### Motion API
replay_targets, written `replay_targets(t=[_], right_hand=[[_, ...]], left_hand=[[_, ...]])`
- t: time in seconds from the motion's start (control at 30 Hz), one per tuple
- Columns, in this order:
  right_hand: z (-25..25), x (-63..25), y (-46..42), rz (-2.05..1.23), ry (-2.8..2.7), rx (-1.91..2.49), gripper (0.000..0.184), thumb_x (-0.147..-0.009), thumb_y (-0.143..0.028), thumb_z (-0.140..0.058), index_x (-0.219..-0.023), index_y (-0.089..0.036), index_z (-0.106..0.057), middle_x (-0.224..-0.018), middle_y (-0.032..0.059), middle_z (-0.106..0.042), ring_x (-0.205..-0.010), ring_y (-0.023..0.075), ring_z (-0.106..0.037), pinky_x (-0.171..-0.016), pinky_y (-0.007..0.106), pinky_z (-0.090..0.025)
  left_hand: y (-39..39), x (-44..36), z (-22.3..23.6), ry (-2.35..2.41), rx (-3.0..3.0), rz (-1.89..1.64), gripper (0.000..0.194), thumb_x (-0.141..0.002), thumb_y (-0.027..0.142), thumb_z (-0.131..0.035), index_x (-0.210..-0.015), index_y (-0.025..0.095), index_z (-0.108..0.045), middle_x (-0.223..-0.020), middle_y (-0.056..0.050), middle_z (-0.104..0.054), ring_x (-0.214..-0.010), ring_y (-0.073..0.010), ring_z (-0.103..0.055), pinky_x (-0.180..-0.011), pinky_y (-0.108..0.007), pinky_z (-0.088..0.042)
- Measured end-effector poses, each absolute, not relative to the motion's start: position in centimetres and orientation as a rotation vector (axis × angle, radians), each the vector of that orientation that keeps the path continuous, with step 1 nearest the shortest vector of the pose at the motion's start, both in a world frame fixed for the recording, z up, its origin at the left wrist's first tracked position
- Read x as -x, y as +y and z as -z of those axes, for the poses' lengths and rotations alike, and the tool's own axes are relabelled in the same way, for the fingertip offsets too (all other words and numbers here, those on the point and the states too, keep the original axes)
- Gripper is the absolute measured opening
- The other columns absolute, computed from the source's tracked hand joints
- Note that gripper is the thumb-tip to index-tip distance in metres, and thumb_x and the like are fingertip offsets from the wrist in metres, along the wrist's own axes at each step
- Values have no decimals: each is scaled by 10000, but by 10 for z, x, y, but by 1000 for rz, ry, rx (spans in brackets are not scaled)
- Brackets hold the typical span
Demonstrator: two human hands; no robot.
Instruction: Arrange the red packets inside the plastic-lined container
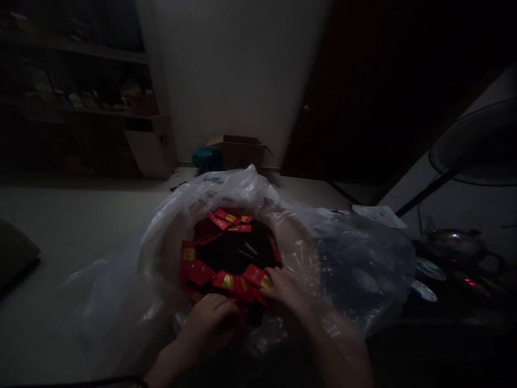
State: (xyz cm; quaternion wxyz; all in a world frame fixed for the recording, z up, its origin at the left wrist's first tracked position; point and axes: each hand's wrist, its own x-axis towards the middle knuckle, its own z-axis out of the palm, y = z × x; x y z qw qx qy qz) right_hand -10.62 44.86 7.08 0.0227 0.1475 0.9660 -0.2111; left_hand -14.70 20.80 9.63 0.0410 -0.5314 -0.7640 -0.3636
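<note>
Down low, red packets [228,281] lie in a big clear bag [250,186]. The right hand [280,285] pinches one packet's edge, fingers bent. The left hand [212,318] curls at the near packets; I can't tell its grip.

- No words or numbers are clear enough to read.
- The red packets [229,281] have shiny gold patches, but any writing there is too small and dark.
- The red tag [219,221] at the top has pale marks that are too tiny to read.
- The red lights [469,282] on the right are too blurry to read.
</note>
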Motion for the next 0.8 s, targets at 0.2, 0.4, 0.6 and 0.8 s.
replay_targets(t=[0.2, 0.4, 0.6, 0.8], right_hand=[[-67, 110, 437, 928, 2990, -403, 498, -711, -311, -666, -1187, -224, -549, -1074, 49, -569, -962, 192, -564, -799, 266, -388], [-59, 112, 431, 863, 3000, -408, 470, -670, -277, -679, -1112, -182, -550, -1071, 70, -548, -962, 212, -556, -803, 293, -400], [-68, 111, 430, 882, 2997, -461, 448, -666, -303, -678, -1087, -196, -569, -1056, 57, -568, -955, 213, -567, -807, 305, -416], [-82, 116, 425, 1125, 2959, -456, 454, -653, -280, -704, -1079, -191, -578, -1075, 68, -580, -999, 224, -574, -865, 342, -439]], left_hand=[[201, 156, -103, -2346, 1711, 1031, 147, -851, 331, -566, -856, 216, -657, -845, -45, -697, -763, -164, -623, -672, -265, -448], [196, 152, -108, -2378, 1817, 1192, 144, -834, 315, -575, -818, 201, -662, -835, -52, -694, -783, -154, -626, -695, -243, -469], [178, 144, -113, -2543, 1858, 1338, 187, -801, 319, -613, -948, 208, -649, -1002, -74, -691, -993, -196, -612, -866, -285, -488], [171, 158, -133, -2677, 1783, 1424, 518, -709, 446, -708, -1175, 248, -600, -1270, -99, -584, -1188, -264, -511, -1019, -396, -412]])
